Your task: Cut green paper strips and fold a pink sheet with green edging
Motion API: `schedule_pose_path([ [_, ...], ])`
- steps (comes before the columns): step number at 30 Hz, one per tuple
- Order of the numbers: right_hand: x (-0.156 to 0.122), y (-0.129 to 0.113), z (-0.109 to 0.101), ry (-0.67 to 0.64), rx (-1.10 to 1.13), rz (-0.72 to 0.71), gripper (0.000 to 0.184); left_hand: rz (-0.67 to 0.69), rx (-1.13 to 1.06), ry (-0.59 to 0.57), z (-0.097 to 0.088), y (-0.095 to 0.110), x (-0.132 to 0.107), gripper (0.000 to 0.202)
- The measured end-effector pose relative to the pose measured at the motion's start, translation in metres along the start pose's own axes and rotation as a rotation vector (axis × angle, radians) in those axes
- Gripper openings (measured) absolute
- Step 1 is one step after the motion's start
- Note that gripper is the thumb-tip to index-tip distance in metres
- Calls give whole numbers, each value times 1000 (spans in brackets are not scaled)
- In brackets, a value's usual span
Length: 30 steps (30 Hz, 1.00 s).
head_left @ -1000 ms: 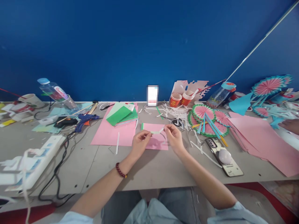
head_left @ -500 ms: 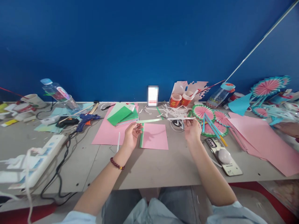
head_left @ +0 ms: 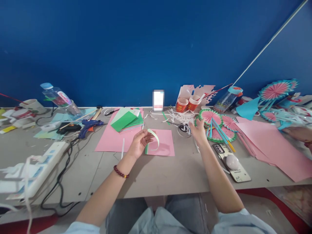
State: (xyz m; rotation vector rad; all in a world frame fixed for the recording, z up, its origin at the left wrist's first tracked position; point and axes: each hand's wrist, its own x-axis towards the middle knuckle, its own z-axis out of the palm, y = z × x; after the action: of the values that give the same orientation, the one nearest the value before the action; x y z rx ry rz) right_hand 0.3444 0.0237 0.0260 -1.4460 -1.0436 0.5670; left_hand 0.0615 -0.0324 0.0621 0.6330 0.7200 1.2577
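Observation:
My left hand (head_left: 141, 140) pinches one end of a pale green strip (head_left: 156, 139), which curls over in an arc. Beneath it on the table lies a pink paper sheet (head_left: 163, 143) with a green band along its left edge. My right hand (head_left: 198, 130) has its thumb and fingers apart, near the scissors (head_left: 184, 129) and a heap of white paper strips (head_left: 182, 114). A narrow white strip (head_left: 197, 148) shows beside the right wrist; whether it touches the hand I cannot tell.
Green cards (head_left: 125, 121) lie on pink paper (head_left: 104, 139), with a blue glue gun (head_left: 89, 127) to the left. Watermelon-patterned paper fans (head_left: 211, 117), a phone (head_left: 240, 174) and red paper cups (head_left: 182, 105) stand or lie rightward. Another person's hand (head_left: 296, 134) is at far right.
The white strip my right hand held stretched out has dropped away from its fingertips, and those fingers have spread. The pale green strip has sprung from straight into a curl in my left hand.

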Motion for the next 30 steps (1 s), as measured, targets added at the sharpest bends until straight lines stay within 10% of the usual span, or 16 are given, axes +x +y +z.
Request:
schedule_pose_path([
  [6,-8,-15,-6,6,-424,-223,50,-60,33,-43,2,-2,-2,17],
  [10,-23,-35,2,-69,-274,-339,27,-68,13,-61,1,-3,-1,16],
  [18,-84,-69,32,-1061,245,39,46,-55,10,-39,2,-3,-1,16],
  [30,-90,-59,32,-1208,380,216,27,22,-58,251,-7,-1,9,7],
])
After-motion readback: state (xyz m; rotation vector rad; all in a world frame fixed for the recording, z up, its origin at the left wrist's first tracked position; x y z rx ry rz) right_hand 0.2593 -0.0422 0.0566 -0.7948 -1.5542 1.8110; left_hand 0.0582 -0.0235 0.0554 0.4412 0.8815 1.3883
